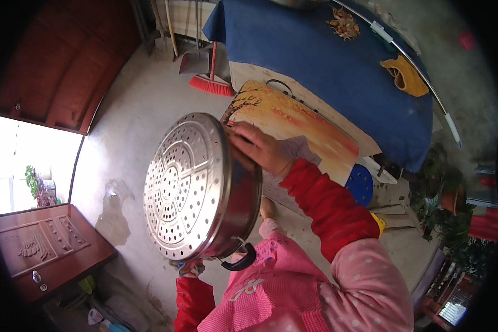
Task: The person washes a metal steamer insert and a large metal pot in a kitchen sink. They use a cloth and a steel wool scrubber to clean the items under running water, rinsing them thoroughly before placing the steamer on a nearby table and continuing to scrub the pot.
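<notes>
A stainless-steel steamer pot (182, 186) is held up tilted on its side, its perforated base turned to the left. My right hand (261, 147) grips the far side of its wall, with the fingertips partly out of sight behind it. A black loop handle (242, 259) sticks out from the near side. My left hand (197, 265) is at the base's lower edge, mostly hidden, with a small crumpled cloth (186, 269) in it. Whether the left hand also bears the pot's weight cannot be made out.
A table under a blue cloth (299, 50) carries dried bulbs or peelings (343, 25) and a yellow cloth (406, 76). Against it leans an autumn-print board (299, 120). A red broom (211, 83), a dustpan (195, 60), a blue stool seat (360, 184) and wooden doors (54, 245) stand around.
</notes>
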Demonstrator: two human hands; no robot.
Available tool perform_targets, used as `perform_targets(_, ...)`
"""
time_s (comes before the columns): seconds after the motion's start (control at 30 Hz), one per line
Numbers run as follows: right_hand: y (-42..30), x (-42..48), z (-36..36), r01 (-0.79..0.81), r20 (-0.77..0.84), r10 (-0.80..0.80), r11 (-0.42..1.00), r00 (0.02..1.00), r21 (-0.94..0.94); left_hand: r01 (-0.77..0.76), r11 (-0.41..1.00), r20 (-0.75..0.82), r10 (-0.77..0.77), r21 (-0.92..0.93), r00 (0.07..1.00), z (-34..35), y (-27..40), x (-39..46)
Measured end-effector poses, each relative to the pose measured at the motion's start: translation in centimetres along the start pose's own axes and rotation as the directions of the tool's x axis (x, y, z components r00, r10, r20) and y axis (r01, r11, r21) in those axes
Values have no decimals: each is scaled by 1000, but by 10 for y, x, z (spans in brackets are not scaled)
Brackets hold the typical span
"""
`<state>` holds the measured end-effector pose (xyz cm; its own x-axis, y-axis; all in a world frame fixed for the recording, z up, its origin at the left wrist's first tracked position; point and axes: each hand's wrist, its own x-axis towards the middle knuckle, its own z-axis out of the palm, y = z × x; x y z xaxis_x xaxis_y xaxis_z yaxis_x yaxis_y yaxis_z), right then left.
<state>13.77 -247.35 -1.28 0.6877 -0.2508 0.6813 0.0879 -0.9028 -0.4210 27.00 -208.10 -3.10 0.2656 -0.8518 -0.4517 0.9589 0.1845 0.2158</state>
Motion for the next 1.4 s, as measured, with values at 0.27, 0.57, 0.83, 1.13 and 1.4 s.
perform_targets(0.27, 44, 15, 19, -280, 43, 288, 950, 957, -136, -306, 925, 32, 307, 225, 951, 91, 50, 0)
perform_targets(0.57, -37, -288, 7, -455, 393, 783, 607, 482, -651, -426, 872, -238, 478, 240, 846, 105, 56, -27)
perform_targets(0.83, 71, -301, -29, -692, -285, 878, 69, 383, -719, -383, 924, -621, 303, 6, 722, 114, 69, -37)
perform_targets(1.13, 168, -66, 118, -509, 232, 757, 600, 612, -617, -291, 906, -507, 415, 308, 755, 90, 70, -45)
perform_targets(1.4, 23, -239, 22, -315, 762, 416, 904, 497, -289, -135, 896, -300, 280, 424, 912, 117, 43, 17)
